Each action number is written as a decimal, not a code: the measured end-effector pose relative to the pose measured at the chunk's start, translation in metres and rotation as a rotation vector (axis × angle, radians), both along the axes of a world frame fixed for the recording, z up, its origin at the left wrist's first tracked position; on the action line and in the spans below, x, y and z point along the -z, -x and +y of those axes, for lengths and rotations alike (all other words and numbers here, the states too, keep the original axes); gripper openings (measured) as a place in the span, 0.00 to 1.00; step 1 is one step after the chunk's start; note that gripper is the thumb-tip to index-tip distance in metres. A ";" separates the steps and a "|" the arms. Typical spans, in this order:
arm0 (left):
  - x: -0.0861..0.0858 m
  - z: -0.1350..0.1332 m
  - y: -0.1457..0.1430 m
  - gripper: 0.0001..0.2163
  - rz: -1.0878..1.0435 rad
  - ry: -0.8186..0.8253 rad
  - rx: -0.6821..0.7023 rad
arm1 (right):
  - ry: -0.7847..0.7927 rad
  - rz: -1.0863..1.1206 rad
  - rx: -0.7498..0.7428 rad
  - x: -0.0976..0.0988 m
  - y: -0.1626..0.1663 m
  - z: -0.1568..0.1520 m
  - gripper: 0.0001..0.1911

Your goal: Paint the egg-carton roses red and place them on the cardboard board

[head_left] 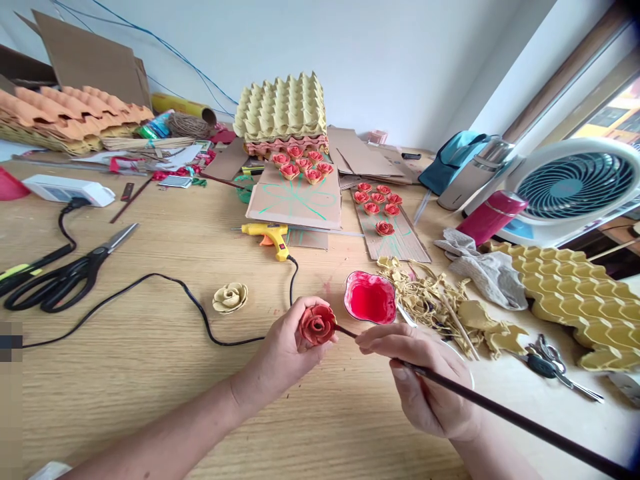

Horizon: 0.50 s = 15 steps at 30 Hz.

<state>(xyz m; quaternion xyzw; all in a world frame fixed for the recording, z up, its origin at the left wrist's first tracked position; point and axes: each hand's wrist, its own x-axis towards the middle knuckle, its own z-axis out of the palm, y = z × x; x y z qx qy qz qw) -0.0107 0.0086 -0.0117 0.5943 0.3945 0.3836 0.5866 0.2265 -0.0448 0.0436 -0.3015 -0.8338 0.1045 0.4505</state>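
The person's L hand (287, 343) has the red flower (317, 325) at near centre, raised over the table (165, 400), left of and a bit nearer than the cup (371, 277) w/ red paint (371, 301). L thumb & fingers are curled round the flower's sides, bloom facing up; exact fingertip spots underneath are hidden. The R hand (425, 373) pinches a long dark brush (480, 399) towards its front end, thumb below & fingers above, tip apparently touching the flower's right edge; the handle runs off to the near right.

Handling: the flower looks like moulded pulp, same as the pale flower (230, 297) lying to the left, so prob. v. light, fairly stiff when dry, softer where damp. Petal rims look thin, so prob. fragile: a hard squeeze could bend or tear them. If the red coat is wet, it'd be slick & smudge under fingers. Best hold is prob. low, at the base, w/ light pressure, petals kept free. The brush is prob. light & rigid but long, so the far end of the handle may swing; gripping fwd, approx. as now, should steady the tip.
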 end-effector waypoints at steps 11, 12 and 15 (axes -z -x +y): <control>-0.004 0.003 -0.002 0.25 -0.036 0.118 -0.040 | -0.051 -0.091 0.298 -0.004 -0.017 0.007 0.19; -0.004 0.002 -0.002 0.25 -0.040 0.124 -0.046 | -0.053 -0.115 0.304 -0.005 -0.017 0.009 0.20; -0.002 0.002 -0.003 0.24 -0.053 0.143 -0.036 | -0.061 -0.167 0.293 -0.006 -0.015 0.014 0.24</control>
